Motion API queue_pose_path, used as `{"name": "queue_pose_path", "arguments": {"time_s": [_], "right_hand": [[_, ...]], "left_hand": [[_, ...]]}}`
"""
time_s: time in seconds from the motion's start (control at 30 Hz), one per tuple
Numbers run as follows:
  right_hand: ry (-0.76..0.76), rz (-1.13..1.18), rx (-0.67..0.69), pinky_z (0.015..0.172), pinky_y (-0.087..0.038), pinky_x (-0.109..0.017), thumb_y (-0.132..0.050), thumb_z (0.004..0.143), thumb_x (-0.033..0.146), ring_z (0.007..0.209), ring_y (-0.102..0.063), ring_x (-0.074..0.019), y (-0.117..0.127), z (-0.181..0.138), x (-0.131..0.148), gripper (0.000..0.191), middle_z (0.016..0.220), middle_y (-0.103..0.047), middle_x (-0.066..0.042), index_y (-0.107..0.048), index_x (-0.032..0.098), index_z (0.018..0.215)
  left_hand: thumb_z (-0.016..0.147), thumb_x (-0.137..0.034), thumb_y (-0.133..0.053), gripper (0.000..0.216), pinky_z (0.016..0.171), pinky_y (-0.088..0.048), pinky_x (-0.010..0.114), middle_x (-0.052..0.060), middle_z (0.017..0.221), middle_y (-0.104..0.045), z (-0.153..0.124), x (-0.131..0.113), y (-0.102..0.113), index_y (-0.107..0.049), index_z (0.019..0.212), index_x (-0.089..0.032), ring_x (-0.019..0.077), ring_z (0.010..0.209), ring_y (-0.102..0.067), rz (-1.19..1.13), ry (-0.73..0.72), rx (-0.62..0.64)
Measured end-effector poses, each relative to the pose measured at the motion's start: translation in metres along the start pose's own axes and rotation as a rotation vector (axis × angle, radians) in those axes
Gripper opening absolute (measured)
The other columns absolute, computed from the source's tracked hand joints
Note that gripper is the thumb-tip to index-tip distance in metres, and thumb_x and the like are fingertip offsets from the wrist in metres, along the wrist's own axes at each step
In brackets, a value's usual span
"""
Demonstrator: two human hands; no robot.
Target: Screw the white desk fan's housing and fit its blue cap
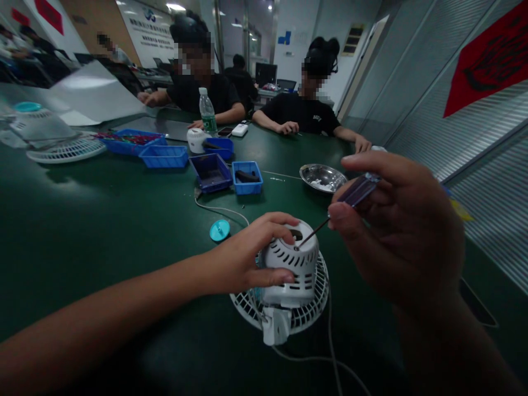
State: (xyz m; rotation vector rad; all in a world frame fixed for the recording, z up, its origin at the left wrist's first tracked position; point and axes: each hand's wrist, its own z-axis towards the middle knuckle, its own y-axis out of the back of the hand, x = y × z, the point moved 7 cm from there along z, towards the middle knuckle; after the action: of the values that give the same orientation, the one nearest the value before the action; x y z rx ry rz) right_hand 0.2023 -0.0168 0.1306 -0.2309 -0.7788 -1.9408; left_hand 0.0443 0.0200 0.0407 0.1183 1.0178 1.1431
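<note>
A small white electric fan (299,275) lies grille-down on the green table, its slotted motor housing facing up. My left hand (258,250) is wrapped round the housing from the left, thumb low and fingers over the top. In my right hand (400,225) is a screwdriver (358,190) with a clear purplish handle, pinched between thumb and fingers. Its thin shaft slants down to the left, and the tip meets a small hole on top of the housing. Any screw there is too small to make out. Left of the fan lies a turquoise round cap (220,230).
Blue bins (211,173) stand beyond the fan, one with dark parts. A metal bowl (323,177) holds white pieces. A water bottle (208,113) and another fan (61,132) are farther off. Two people sit opposite. A cable (330,330) trails toward me.
</note>
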Motion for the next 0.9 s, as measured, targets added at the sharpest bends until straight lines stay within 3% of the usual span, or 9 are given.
{"name": "queue_pose_path", "arguments": {"time_s": [0.1,0.3,0.47,0.67,0.8,0.9], "right_hand": [[0.047,-0.080,-0.028,0.055,-0.052,-0.030,-0.068,0.087,0.013,0.071,-0.065,-0.0155,0.001,0.006,-0.002,0.043,0.120,-0.071,-0.003,-0.064,0.030,0.126],[0.006,-0.163,0.054,0.045,-0.042,-0.025,-0.067,0.089,0.019,0.057,-0.055,-0.0116,-0.007,0.024,-0.008,0.024,0.083,-0.060,0.001,-0.065,0.025,0.112],[0.058,-0.163,0.093,0.050,-0.046,-0.025,-0.065,0.088,0.015,0.062,-0.056,-0.0109,-0.008,0.028,-0.001,0.023,0.094,-0.064,-0.001,-0.064,0.023,0.110],[0.070,-0.135,0.073,0.052,-0.049,-0.028,-0.066,0.089,0.018,0.065,-0.059,-0.0124,-0.003,0.021,-0.002,0.025,0.093,-0.064,-0.002,-0.064,0.022,0.113],[0.050,-0.136,0.039,0.046,-0.042,-0.027,-0.070,0.087,0.017,0.059,-0.054,-0.0103,-0.001,0.019,-0.002,0.027,0.087,-0.062,0.001,-0.064,0.024,0.113],[0.024,-0.090,0.059,0.051,-0.043,-0.030,-0.065,0.088,0.012,0.065,-0.056,-0.0116,-0.002,0.017,0.000,0.030,0.098,-0.066,-0.001,-0.064,0.024,0.115]], "left_hand": [[0.092,-0.035,-0.076,0.039,0.112,-0.050,0.050,0.017,0.141,-0.053,0.011,0.005,0.002,-0.052,0.119,-0.020,0.0285,0.135,-0.054,0.007,-0.042,0.026],[0.090,-0.031,-0.079,0.038,0.109,-0.052,0.043,0.016,0.137,-0.054,0.025,0.008,0.002,-0.053,0.115,-0.019,0.0268,0.130,-0.055,-0.002,-0.024,0.101],[0.093,-0.037,-0.075,0.038,0.108,-0.053,0.046,0.015,0.140,-0.052,0.016,0.006,-0.001,-0.051,0.117,-0.021,0.0288,0.131,-0.055,0.022,-0.008,0.053],[0.098,-0.046,-0.067,0.040,0.117,-0.044,0.060,0.017,0.148,-0.049,0.004,0.003,-0.006,-0.046,0.124,-0.023,0.0374,0.144,-0.044,0.167,0.014,0.063],[0.102,-0.044,-0.059,0.037,0.118,-0.045,0.056,0.018,0.149,-0.046,0.003,0.003,-0.007,-0.042,0.127,-0.023,0.0358,0.145,-0.043,0.172,0.000,0.085],[0.098,-0.052,-0.062,0.047,0.114,-0.050,0.054,0.019,0.150,-0.045,0.005,0.004,-0.008,-0.041,0.129,-0.024,0.0355,0.143,-0.046,0.166,-0.015,0.102]]}}
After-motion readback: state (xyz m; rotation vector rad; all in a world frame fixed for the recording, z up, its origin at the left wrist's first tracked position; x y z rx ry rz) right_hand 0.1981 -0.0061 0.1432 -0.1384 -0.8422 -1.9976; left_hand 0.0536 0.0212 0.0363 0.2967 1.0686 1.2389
